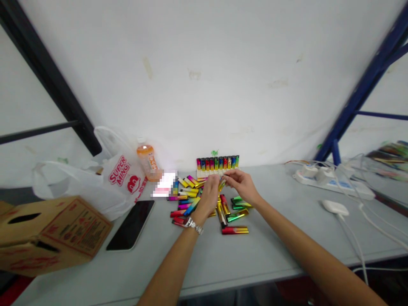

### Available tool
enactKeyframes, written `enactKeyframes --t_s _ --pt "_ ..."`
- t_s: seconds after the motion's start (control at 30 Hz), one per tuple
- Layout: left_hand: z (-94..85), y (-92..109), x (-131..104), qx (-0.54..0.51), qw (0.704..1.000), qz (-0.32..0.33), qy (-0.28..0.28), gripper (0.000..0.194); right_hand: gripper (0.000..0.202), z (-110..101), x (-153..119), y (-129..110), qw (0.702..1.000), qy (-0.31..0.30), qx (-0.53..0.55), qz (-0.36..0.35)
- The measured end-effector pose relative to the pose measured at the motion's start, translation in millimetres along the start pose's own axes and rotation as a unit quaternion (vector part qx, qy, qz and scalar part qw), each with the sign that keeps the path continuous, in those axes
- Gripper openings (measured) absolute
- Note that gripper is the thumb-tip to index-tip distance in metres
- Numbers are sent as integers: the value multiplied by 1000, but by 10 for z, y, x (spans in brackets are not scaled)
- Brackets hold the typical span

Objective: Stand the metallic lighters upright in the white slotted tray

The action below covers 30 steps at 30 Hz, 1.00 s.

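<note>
Shiny two-tone lighters (pixel 191 192) lie in a loose pile on the grey table. Above this pile my left hand (pixel 208 195), with a metal-band watch at its wrist, is closed round a yellow-green lighter (pixel 222 184). My right hand (pixel 242 183) meets it from the right, thumb and forefinger pinched at the lighter's upper end; the fingertips are small and partly hidden. Just behind both hands, a row of upright lighters (pixel 220 163) stands in a pale holder (pixel 202 174) against the wall.
To the left are a cardboard box (pixel 73 231), a white plastic bag (pixel 106 195), an orange drink bottle (pixel 147 159) and a black phone (pixel 131 225). A power strip (pixel 334 183), cables and a white charger (pixel 335 207) lie on the right.
</note>
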<state>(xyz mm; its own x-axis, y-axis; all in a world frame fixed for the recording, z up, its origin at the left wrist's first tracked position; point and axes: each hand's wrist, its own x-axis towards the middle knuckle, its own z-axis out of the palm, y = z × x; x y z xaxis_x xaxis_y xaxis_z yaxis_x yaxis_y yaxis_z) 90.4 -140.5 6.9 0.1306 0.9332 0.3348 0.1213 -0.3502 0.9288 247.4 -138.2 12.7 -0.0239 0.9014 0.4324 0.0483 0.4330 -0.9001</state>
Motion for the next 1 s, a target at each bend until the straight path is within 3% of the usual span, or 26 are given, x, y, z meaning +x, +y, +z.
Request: enactKeyframes --t_s 0.07,0.17,0.27,0.43,0.67,0.83,1.0 --pt "-145 -27 23 142 987 67 34 22 35 -69 156 34 999 25 -43 -19" --pt "-322 -47 11 273 957 80 -57 11 27 -136 442 133 987 31 -151 -52" --pt "-375 -23 -44 331 935 58 -115 24 17 -145 710 275 970 5 -230 -80" --pt "-294 37 -98 379 917 63 -106 41 15 -121 985 479 943 -34 -309 -122" --pt "-319 12 -81 422 895 70 -126 5 14 -171 1175 385 940 -85 -313 -105" --pt "-380 -23 -45 415 897 63 -137 17 20 -134 1278 286 927 -113 -339 -109" --pt "-409 -42 -2 419 894 66 -141 23 27 -73 1245 347 895 -132 -409 -120"
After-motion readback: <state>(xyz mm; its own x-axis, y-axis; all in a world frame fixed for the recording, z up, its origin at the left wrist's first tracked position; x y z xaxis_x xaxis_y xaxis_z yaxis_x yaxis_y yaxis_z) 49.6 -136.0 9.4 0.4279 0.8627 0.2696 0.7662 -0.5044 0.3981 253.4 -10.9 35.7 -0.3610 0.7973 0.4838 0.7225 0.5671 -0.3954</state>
